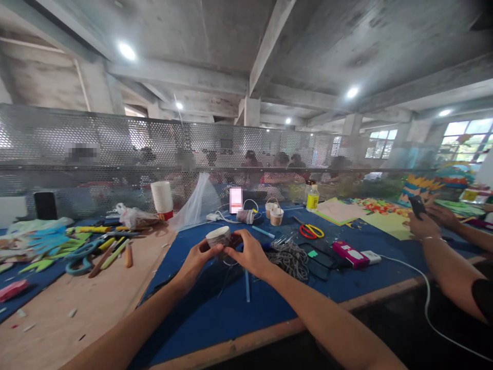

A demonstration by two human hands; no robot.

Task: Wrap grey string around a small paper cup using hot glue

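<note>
Between my two hands, above the blue table mat (281, 313), is a small white paper cup (219, 235) with grey cord around its lower part. My left hand (198, 259) grips its left side, thumb across the front. On the right side, my right hand (248, 252) has its fingers closed on the cup, partly hiding the cord. A tangled heap of grey cord (290, 259) lies just right of my right hand. Below the cup a thin blue glue stick (247, 288) rests on the mat; another glue stick (263, 232) lies farther back.
Behind stand small cord-wrapped cups (276, 216), a lit phone (235, 200), a glue bottle (312, 196) and stacked paper cups (162, 199). Red-yellow scissors (311, 232) and a pink box (350, 254) lie right. Blue scissors (82, 257) lie left. A co-worker's hand (423, 226) holds a phone.
</note>
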